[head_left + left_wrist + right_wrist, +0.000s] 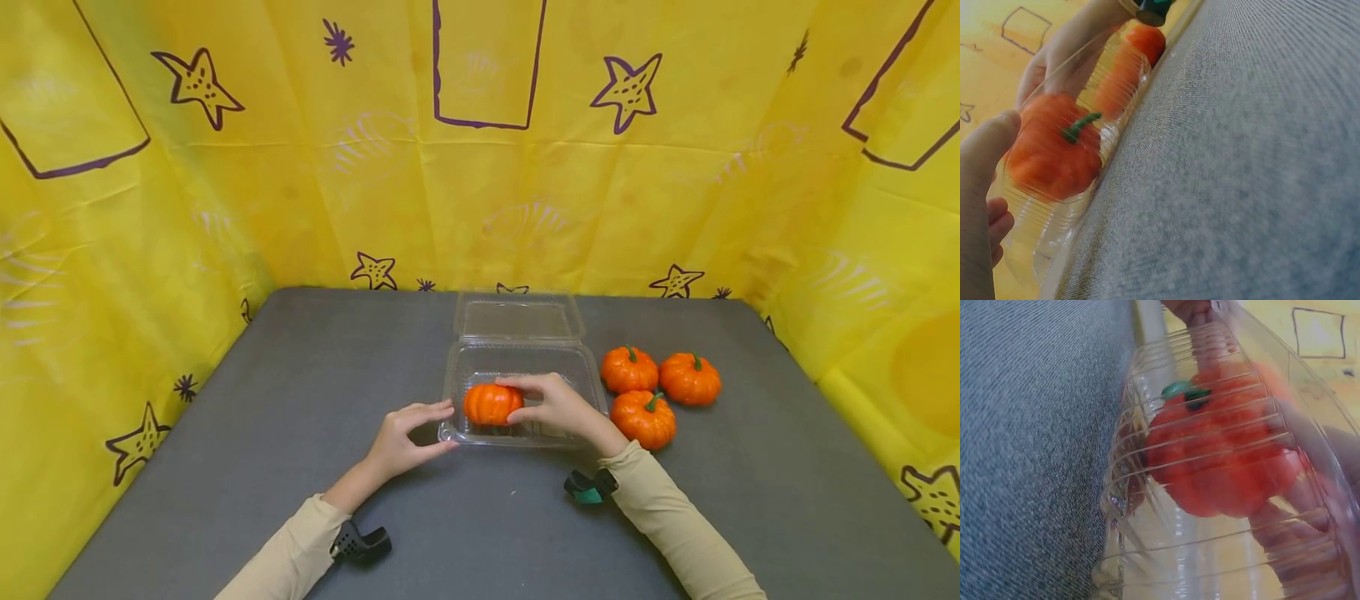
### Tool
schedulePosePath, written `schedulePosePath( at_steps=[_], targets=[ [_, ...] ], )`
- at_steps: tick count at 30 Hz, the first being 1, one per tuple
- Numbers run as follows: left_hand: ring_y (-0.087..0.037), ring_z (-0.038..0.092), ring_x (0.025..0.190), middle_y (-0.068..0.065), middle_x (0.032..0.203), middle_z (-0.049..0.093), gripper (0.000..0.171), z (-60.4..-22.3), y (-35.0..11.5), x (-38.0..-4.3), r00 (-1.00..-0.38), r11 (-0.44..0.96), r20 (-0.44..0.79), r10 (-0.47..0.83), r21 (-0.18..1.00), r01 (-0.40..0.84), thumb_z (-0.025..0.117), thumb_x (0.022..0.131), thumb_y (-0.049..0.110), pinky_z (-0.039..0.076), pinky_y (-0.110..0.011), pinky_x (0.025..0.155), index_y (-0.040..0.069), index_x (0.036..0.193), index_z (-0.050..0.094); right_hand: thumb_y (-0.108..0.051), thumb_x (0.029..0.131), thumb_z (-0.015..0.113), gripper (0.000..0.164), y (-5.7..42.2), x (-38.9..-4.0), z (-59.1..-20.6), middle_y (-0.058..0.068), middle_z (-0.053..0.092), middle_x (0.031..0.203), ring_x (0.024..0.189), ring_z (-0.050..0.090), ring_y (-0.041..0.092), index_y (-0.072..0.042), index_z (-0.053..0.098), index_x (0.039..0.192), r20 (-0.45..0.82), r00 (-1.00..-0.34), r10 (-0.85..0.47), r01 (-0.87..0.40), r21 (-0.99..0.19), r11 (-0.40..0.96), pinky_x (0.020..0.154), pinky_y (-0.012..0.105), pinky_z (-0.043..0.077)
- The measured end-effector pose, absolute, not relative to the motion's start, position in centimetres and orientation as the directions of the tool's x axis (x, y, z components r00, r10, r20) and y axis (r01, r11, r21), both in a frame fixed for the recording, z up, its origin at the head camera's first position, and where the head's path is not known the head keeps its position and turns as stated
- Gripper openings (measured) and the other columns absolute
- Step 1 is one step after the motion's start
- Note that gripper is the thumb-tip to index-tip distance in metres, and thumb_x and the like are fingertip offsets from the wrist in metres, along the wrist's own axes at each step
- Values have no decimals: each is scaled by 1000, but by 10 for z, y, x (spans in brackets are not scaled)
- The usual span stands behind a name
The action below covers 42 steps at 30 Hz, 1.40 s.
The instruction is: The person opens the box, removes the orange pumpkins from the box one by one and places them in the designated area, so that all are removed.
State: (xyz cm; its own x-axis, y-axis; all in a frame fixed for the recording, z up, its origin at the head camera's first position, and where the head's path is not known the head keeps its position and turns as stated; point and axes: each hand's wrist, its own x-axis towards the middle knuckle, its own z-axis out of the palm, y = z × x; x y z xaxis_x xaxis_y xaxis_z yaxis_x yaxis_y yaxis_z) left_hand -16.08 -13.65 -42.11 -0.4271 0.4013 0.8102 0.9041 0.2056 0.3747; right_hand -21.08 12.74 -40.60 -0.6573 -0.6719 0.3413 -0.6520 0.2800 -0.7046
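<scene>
A small orange pumpkin [492,404] lies on its side in the left half of a clear plastic clamshell container [558,446]. Reaching in from the right, my right hand [555,406] grips it between thumb and fingers. Its green stem shows through the ribbed wall in the left wrist view, where the pumpkin [1054,150] is behind the plastic. My left hand [401,437] is at the container's front left corner, thumb and fingers spread apart, fingertips right at the rim. The right wrist view shows the held pumpkin [1216,450] through the container's side.
The container's lid [517,318] is folded back, away from me. Right of the container sit three more pumpkins, one at the back [628,371], one farther right [690,380] and one in front [643,421]. A grey cloth [337,350] covers the table, with yellow patterned curtains [480,192] around it.
</scene>
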Motion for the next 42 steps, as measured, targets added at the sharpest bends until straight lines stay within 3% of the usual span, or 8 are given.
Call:
schedulePosePath(
  at_steps=[5,10,16,22,30,38,42],
  targets=[
    [-35,62,81,-21,96,64,39,-422,-137,-160,-446,213,799,404,392,895,81,63,9,49,-36,75,-7,95,66,-2,77,67,57,127,-207,-402,14,39,135,117,43,27,5,43,129,314,-659,-684,-566,-806,175,90,33,41],
    [-35,62,81,-25,93,63,39,-421,-136,-159,-447,213,799,402,394,894,81,63,8,49,-36,75,-7,95,66,4,80,62,50,126,-199,-388,21,36,134,120,38,33,9,44,126,338,-602,-724,-634,-753,177,93,39,38],
    [-35,62,81,-27,92,62,40,-421,-137,-159,-448,211,798,404,395,894,81,60,4,49,-36,75,-8,95,65,7,69,72,73,126,-206,-400,21,29,139,121,37,30,6,36,133,270,-621,-736,-564,-806,180,89,34,41],
    [-35,62,81,-26,92,62,41,-421,-136,-160,-448,216,798,403,393,894,81,58,3,49,-38,74,-8,95,65,6,64,76,77,126,-212,-411,21,35,136,119,40,30,0,39,132,303,-650,-697,-618,-744,253,83,31,45],
    [-35,62,81,-25,93,63,44,-420,-137,-159,-460,226,791,403,401,887,81,55,0,49,-36,76,-8,95,66,-2,60,81,75,126,-212,-410,16,48,127,108,51,28,-2,46,127,319,-734,-600,-582,-750,314,77,28,48],
    [-35,62,81,-23,94,63,43,-420,-136,-159,-459,231,792,401,398,888,82,55,0,49,-37,75,-8,94,66,-10,59,83,72,129,-212,-406,25,36,134,112,47,32,4,51,121,336,-763,-553,-583,-728,362,85,37,44],
    [-35,62,81,-23,94,63,42,-420,-136,-159,-456,221,794,402,399,890,82,57,1,49,-38,74,-8,95,66,-10,59,84,69,129,-212,-406,24,43,129,108,51,31,6,52,117,307,-786,-537,-550,-744,380,86,35,43]
  ],
)
